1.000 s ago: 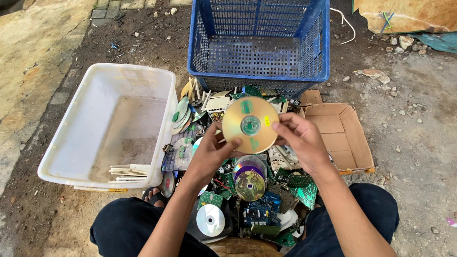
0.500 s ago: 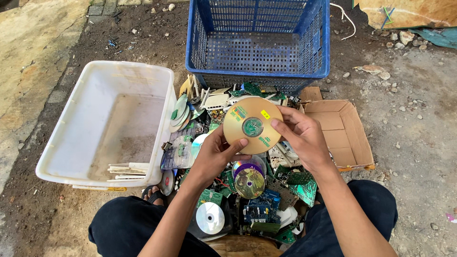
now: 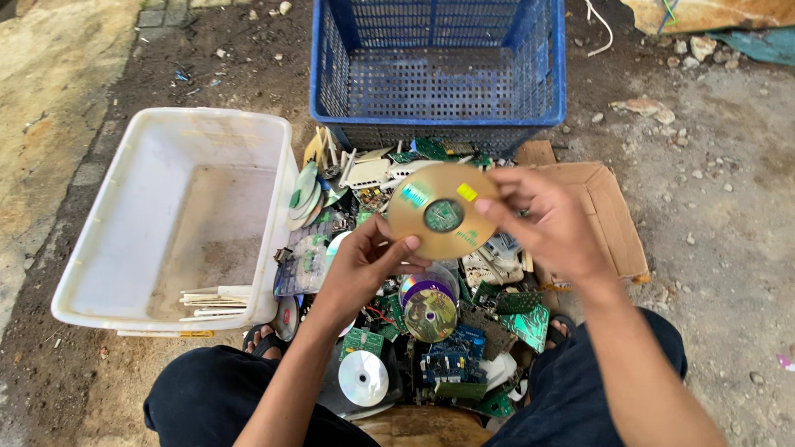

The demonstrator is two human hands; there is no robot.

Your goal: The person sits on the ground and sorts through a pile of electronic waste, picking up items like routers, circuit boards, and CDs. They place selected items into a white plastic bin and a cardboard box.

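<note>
View from above of a seated person sorting scrap on bare ground. A blue plastic crate (image 3: 439, 70) with perforated walls fills the upper centre of the frame. A white plastic tub (image 3: 132, 223) lies at left; a few flat pale pieces rest on its floor near its lower right corner. A flattened cardboard box (image 3: 609, 215) lies at right of centre, just below the crate's right corner. Between tub, crate and box, running down to the person's dark trousers (image 3: 207, 406) at the bottom edge, is a heap of green circuit boards (image 3: 526, 319), discs and pale plastic parts. A silver disc (image 3: 363, 378) lies low in the heap, and a purple-and-green disc (image 3: 429, 308) sits near its middle.

Held above the heap, at the centre of the frame, is a gold disc (image 3: 443, 211) with green markings, its printed face toward the camera. The left hand (image 3: 364, 265) grips its lower left edge, thumb pressed on the face. The right hand (image 3: 546, 219) grips its right side, fingers curled over the rim and the thumb tip near the centre hole.
</note>
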